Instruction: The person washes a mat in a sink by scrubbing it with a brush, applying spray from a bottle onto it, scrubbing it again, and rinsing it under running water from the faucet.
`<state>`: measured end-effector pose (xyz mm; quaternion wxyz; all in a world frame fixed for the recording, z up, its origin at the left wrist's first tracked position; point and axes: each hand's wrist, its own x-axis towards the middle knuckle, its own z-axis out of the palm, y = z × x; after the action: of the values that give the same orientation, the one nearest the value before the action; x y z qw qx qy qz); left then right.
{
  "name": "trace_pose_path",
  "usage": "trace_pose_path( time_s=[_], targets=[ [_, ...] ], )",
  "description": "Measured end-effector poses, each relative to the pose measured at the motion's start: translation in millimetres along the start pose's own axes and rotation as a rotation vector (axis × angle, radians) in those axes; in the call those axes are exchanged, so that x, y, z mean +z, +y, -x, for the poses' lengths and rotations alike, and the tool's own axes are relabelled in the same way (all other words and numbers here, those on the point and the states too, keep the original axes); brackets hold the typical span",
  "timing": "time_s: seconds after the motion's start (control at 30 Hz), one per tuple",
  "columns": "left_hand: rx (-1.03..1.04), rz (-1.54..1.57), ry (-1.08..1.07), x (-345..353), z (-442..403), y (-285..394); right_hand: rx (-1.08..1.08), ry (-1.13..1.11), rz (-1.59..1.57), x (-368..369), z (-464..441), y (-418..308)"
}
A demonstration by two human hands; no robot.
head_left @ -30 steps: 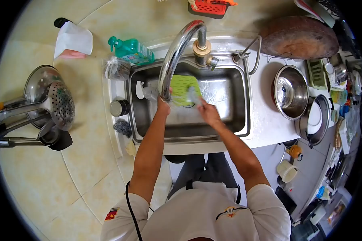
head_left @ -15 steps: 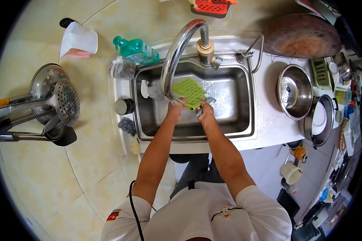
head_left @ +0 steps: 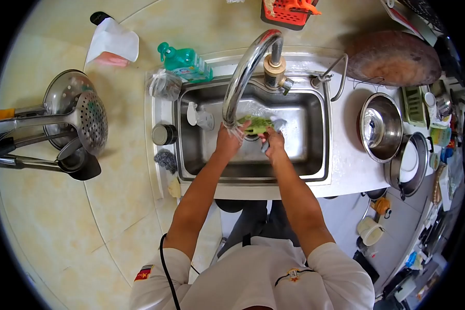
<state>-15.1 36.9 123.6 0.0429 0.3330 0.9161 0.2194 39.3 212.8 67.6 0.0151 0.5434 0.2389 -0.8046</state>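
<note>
Over the metal sink [head_left: 299, 170], my left hand [head_left: 228, 142] is closed on the left end of a green slotted plastic tray [head_left: 257, 125]. The tray is tilted, showing a narrow, wet face. My right hand [head_left: 275, 144] is closed around a grey cloth [head_left: 279, 125] at the tray's right end; some fingers are hidden. Water from the curved faucet [head_left: 231, 82] runs over my left hand and the tray. A clear spray bottle with a white top [head_left: 192, 113] lies in the sink's left side.
Left of the sink are a green pump bottle [head_left: 188, 64], a jar [head_left: 164, 134] and a steel scourer [head_left: 165, 160]. Ladles and a skimmer [head_left: 92, 123] jut in from far left. Metal bowls [head_left: 380, 124] and a round wooden board [head_left: 392, 59] stand on the right.
The tray has turned from showing its broad slotted face to a more edge-on tilt under the water. My hands stay on it. The whole view has shifted slightly.
</note>
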Motion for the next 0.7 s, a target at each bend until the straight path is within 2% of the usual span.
trace_pose_path(
  time_s=[0.07, 0.23, 0.27, 0.37, 0.4, 0.43, 0.47, 0.57, 0.63, 0.7],
  targets=[
    [-0.091, 0.327, 0.017, 15, -2, -15, -0.13, -0.019, 0.14, -8, 15, -11],
    [-0.218, 0.486, -0.022, 55, 6, -58, -0.298, -0.193, 0.518, -8, 58, -2],
    [-0.225, 0.504, -0.039, 56, 4, -60, -0.319, -0.293, 0.539, -5, 71, -6],
    [-0.198, 0.535, -0.062, 36, 3, -41, -0.443, -0.363, 0.818, 9, 101, -8],
    [-0.264, 0.753, -0.096, 26, 0, -30, -0.676, -0.289, 0.905, -3, 66, 2],
    [-0.283, 0.784, -0.111, 18, -5, -25, -0.905, -0.17, 0.998, -15, 31, 14],
    [-0.308, 0.816, -0.122, 13, -6, -21, -0.721, -0.104, 1.007, -19, 26, 2],
    [-0.355, 0.942, -0.111, 16, 0, -20, -0.54, -0.145, 0.979, -24, 45, -7],
    [-0.381, 0.957, -0.089, 24, 0, -21, -0.564, -0.346, 0.876, -18, 75, 6],
    [-0.417, 0.869, -0.07, 22, -4, -24, -0.802, -0.301, 1.1, -29, 57, 26]
  ],
)
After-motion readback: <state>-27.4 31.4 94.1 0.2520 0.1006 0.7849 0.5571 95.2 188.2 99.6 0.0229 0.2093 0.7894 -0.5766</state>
